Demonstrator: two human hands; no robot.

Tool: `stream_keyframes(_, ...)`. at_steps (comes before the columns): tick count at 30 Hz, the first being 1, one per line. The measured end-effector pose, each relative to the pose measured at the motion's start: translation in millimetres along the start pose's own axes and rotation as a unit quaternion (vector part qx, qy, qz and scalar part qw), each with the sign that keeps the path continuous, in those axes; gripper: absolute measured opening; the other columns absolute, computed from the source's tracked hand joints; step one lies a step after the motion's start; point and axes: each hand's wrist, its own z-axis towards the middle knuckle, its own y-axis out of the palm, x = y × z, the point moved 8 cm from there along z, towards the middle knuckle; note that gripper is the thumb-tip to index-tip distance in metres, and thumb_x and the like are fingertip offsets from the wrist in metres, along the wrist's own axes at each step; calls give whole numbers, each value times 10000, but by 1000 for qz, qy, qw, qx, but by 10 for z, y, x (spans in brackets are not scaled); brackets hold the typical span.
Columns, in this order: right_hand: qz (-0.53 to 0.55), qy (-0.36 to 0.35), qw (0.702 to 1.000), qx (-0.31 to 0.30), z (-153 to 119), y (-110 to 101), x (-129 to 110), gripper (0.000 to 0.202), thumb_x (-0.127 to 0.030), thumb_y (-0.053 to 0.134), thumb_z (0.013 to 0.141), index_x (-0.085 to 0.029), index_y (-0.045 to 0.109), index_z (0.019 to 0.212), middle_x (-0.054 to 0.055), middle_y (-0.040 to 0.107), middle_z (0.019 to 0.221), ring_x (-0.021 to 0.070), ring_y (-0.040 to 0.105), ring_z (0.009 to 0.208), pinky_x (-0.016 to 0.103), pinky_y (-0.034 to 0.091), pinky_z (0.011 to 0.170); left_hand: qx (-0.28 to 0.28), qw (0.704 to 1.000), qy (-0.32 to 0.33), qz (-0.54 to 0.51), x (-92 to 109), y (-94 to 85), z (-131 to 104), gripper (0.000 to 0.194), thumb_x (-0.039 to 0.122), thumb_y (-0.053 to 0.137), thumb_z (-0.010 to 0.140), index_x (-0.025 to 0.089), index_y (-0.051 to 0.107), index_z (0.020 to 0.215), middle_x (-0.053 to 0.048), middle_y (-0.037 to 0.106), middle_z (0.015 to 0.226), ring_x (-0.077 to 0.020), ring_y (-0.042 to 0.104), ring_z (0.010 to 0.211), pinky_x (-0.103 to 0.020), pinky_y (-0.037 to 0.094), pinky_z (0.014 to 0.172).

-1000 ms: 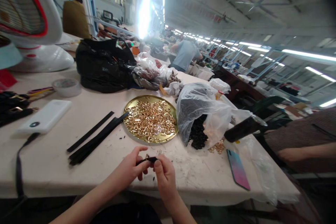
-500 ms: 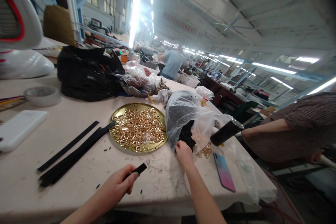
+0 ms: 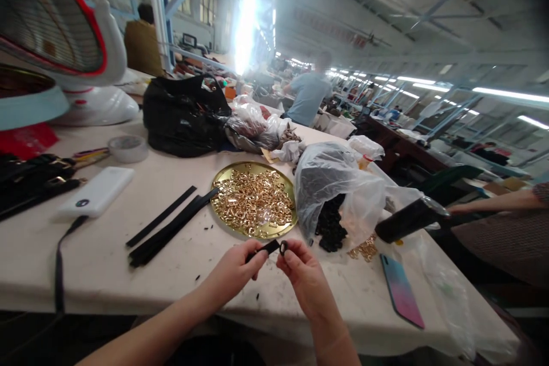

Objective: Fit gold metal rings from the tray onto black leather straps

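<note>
My left hand (image 3: 245, 260) is closed on a black strap (image 3: 269, 247), whose end sticks out to the right. Facing it, my right hand (image 3: 302, 269) pinches a small black loop (image 3: 283, 247) between thumb and fingers. Loop and strap end are very close together; I cannot tell if they touch. Behind both hands sits a round gold tray (image 3: 219, 223) heaped with small gold buckles (image 3: 253, 197). More black straps (image 3: 171, 229) lie left of it, their far ends at its rim. A plastic bag (image 3: 319, 168) at the right spills small black loops (image 3: 331, 223).
A phone (image 3: 402, 291) and a dark cylinder (image 3: 403, 220) lie at the right, near some gold pieces (image 3: 363, 249). Leftward are a white power bank (image 3: 96, 191) with a cable, a tape roll (image 3: 127, 148), a black bag (image 3: 184, 114) and a fan (image 3: 55, 17). A person stands at the right.
My right hand has come back from the plastic bag with a small black loop and moved up to the strap in my left hand. The view has turned left.
</note>
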Motion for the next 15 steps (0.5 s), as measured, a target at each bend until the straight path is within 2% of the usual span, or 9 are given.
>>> stream_keyframes(3,-61,-26,997,-30,-20,158,50,194,-284,704,635,-198,587,762,-32,585,681,97,526,637,244,439,659,22,1000,-1,22,2,-72,-64,276,413,425,829,175,564,844,28,494,575,-122,468,543,-209,349,526)
stream_keyframes(9,-128,-58,990,-34,24,175,59,196,-348,628,716,-185,566,805,-21,571,674,112,511,661,257,414,678,49,998,-2,28,-11,-164,-148,286,428,417,841,177,551,807,36,490,576,-119,467,543,-213,344,526)
stream_keyframes(12,-156,-63,985,-41,0,174,7,195,-366,609,731,-181,572,782,-20,569,664,110,507,652,254,412,671,34,999,3,35,9,-149,-152,270,414,409,848,181,545,824,40,489,581,-116,465,548,-210,342,529)
stream_keyframes(15,-184,-68,979,-53,-29,191,-47,188,-358,624,716,-183,577,767,-18,574,662,113,517,647,254,420,657,-7,997,-7,82,4,-103,-151,251,387,407,844,184,532,765,40,490,572,-118,466,542,-212,315,507)
